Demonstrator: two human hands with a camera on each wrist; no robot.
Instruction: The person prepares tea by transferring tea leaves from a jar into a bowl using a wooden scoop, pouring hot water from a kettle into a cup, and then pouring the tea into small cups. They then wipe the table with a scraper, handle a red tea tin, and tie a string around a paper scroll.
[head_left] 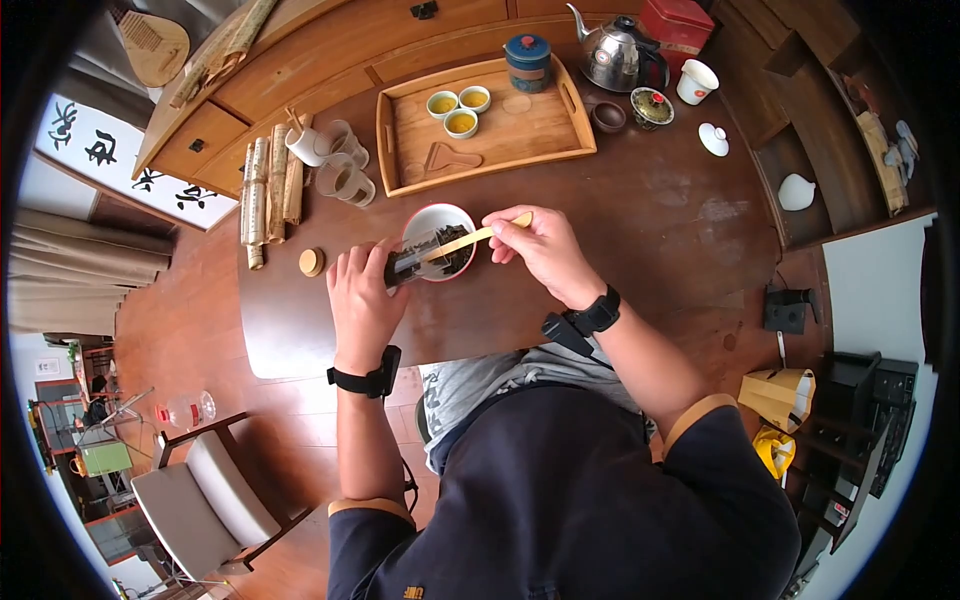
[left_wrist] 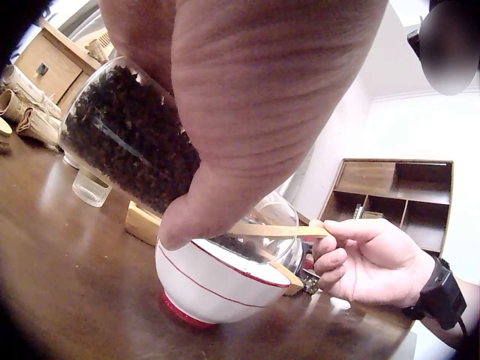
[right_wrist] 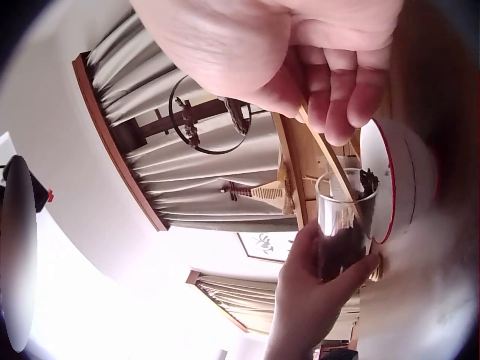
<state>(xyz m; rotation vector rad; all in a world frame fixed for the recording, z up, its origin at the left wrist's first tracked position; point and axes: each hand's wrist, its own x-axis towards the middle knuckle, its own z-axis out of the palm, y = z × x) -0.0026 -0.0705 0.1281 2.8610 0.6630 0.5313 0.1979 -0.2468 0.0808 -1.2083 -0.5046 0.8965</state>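
Note:
My left hand (head_left: 362, 300) grips a clear glass jar (left_wrist: 124, 139) packed with dark dried tea leaves. The jar lies tilted, its mouth over a white bowl (left_wrist: 217, 285) with a red rim and red foot. Between thumb and fingers, my right hand (head_left: 545, 255) pinches a slim bamboo tea scoop (head_left: 485, 235). The scoop's far end reaches into the jar's mouth, seen in the right wrist view. Loose tea leaves (head_left: 460, 258) lie in the bowl. Near my left hand, a round wooden lid (head_left: 312, 262) rests on the table.
Behind the bowl stands a wooden tray (head_left: 545, 135) with three filled cups (head_left: 461, 123) and a blue canister (head_left: 527, 65). Glass cups (head_left: 345, 183) and rolled bamboo scrolls (head_left: 257, 200) sit at the left. A steel kettle (head_left: 618, 55), lidded bowl (head_left: 652, 107) and white cup (head_left: 697, 82) stand back right.

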